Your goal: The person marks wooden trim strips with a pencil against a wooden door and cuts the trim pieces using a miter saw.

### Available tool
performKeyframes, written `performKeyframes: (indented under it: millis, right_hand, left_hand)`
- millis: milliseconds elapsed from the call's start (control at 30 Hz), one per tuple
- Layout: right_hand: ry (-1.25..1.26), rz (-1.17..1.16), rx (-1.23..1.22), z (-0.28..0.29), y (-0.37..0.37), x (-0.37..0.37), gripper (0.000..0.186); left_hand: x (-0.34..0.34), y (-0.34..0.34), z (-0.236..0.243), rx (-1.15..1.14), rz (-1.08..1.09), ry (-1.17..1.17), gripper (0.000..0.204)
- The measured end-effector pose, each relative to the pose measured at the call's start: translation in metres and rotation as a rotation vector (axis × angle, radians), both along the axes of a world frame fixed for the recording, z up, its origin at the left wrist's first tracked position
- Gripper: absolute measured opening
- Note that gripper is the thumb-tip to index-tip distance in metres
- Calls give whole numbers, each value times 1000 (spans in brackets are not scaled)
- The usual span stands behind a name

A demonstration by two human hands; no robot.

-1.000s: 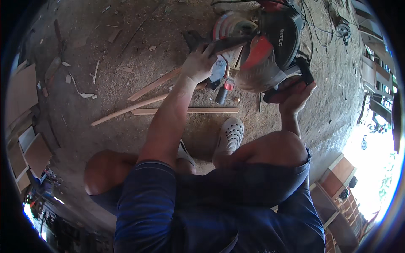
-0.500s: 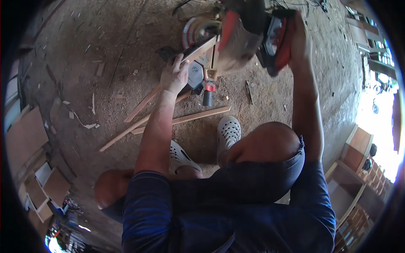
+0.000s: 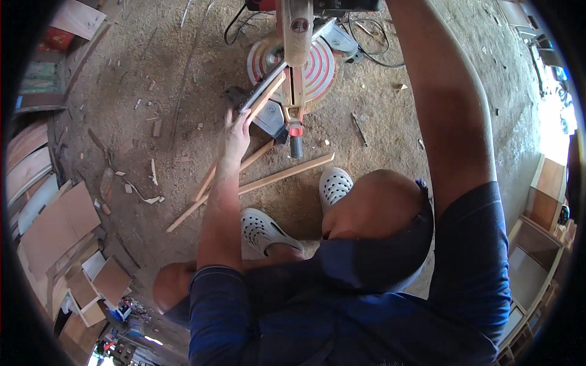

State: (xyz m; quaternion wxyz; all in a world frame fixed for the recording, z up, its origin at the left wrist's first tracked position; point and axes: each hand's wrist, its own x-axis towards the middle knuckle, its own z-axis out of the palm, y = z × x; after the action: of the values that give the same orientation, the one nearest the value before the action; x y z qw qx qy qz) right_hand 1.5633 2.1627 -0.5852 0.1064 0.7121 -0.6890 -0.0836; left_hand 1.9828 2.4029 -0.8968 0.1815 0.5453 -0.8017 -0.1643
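Note:
My left hand [image 3: 235, 137] grips the near end of a short wooden strip [image 3: 267, 96], held diagonally along the saw's metal fence [image 3: 256, 89] on the left. The miter saw's round red-striped turntable [image 3: 320, 76] sits on the floor, with a grey-and-red locking knob [image 3: 296, 143] at its front. The raised saw head [image 3: 296, 33] stands upright over the table. My right forearm reaches up past the top edge toward the black part of the saw head, so that hand is out of sight.
Loose wooden strips [image 3: 287, 173] lie between my white clogs [image 3: 262, 230] and the saw. A dark cable [image 3: 378, 55] loops at the back right. Stacked boards and offcuts [image 3: 58, 226] line the left. Wooden cabinets [image 3: 531, 256] stand at the right, beside a bright opening [image 3: 555, 128].
My right hand and the saw head have moved up, taking the hand out of the frame and uncovering the turntable. My left hand stays on the strip; the view has shifted.

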Motion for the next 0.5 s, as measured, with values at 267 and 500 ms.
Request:
performKeyframes:
  millis: [267, 500]
  right_hand:
    - [-570, -310, -202, -5, 15, 19, 55]
    - [-1501, -296, -414, -35, 78, 31, 59]
  left_hand:
    - [27, 7, 27, 711, 267, 354, 34]
    - [88, -11, 85, 869, 272, 245, 52]
